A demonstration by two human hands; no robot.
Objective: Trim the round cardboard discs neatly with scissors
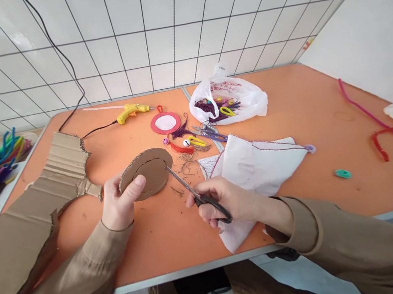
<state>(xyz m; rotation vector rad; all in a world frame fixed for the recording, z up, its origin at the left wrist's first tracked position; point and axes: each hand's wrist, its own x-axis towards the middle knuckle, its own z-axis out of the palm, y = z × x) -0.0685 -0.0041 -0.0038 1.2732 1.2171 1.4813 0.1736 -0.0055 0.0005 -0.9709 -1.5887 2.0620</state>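
My left hand (122, 200) grips the left edge of a round cardboard disc (150, 175), with the thumb lying on its face. A dark curved line, drawn or cut, runs inside the disc's rim. My right hand (224, 198) has its fingers through the black handles of a pair of scissors (188, 186). The tips of the blades touch the disc near its right edge. Small brown scraps lie on the orange table (303, 194) just beyond the scissors. A white cloth piece with purple stitching (248, 163) lies under and behind my right hand.
Cut cardboard (17, 234) covers the table's left side. Behind are a yellow glue gun (133, 111) with its cord, a red-rimmed round piece (165, 122), purple-handled scissors (213, 134) and a white plastic bag (249, 99). Pipe cleaners (372, 108) lie at right.
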